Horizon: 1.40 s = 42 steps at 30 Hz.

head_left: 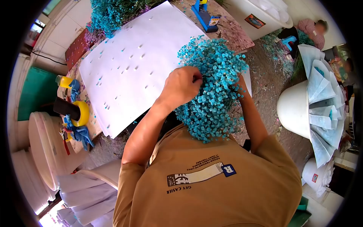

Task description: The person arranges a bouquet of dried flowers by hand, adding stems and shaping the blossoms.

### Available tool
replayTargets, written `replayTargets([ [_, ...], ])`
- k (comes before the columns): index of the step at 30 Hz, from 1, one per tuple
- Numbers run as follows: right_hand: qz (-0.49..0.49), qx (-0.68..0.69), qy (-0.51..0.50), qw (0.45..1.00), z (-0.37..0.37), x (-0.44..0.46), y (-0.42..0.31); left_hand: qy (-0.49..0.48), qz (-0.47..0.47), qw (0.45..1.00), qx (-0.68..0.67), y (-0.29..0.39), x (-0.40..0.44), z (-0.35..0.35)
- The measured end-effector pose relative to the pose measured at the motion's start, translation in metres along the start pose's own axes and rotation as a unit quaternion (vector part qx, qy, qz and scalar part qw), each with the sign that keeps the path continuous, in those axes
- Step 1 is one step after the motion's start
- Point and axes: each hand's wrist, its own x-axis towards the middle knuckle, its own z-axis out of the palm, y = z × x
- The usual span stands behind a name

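A dense bunch of blue baby's breath (pixel 219 87) is held in front of my chest, its flower heads facing up. My right hand (pixel 241 87) is at its right side, mostly hidden behind the blooms, and grips the bunch from below; the stems are out of sight. At the bunch's left edge, my left hand (pixel 183 84) is closed with curled fingers against the flowers; what its fingertips pinch is hidden. Large white paper sheets (pixel 128 64) lie stacked on the table beyond, with small loose petals scattered over them.
More blue flowers (pixel 107 17) lie at the table's far left. A blue tape dispenser (pixel 205 17) stands at the back, and a yellow tape roll (pixel 81 113) at the left edge. A white bucket (pixel 293 108) with wrapped bouquets stands right. Another person (pixel 312 32) sits farther back.
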Motion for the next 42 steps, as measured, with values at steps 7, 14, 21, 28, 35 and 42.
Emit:
replayTargets([
  [7,-0.010,0.054,-0.038,0.998,-0.007,0.005,0.011,0.040,-0.132,0.921,-0.364,-0.005,-0.023,-0.021],
  [14,-0.042,-0.069,0.008,0.997,-0.007,-0.007,-0.002,0.091,-0.219,0.948,-0.211,-0.065,-0.128,-0.066],
  [21,-0.144,-0.166,-0.010,0.976,-0.020,0.008,0.005,-0.054,-0.042,0.983,0.168,-0.058,-0.181,-0.038],
  [28,-0.126,-0.197,0.044,0.971,0.003,-0.027,-0.039,-0.137,0.003,0.981,0.137,-0.069,-0.134,0.028],
  [35,-0.208,-0.080,0.111,0.968,0.024,-0.073,-0.123,-0.175,0.081,0.966,-0.175,-0.024,-0.081,0.032],
  [42,-0.345,-0.158,0.012,0.925,0.062,-0.149,-0.240,0.166,-0.117,0.713,-0.672,0.000,-0.073,-0.030],
])
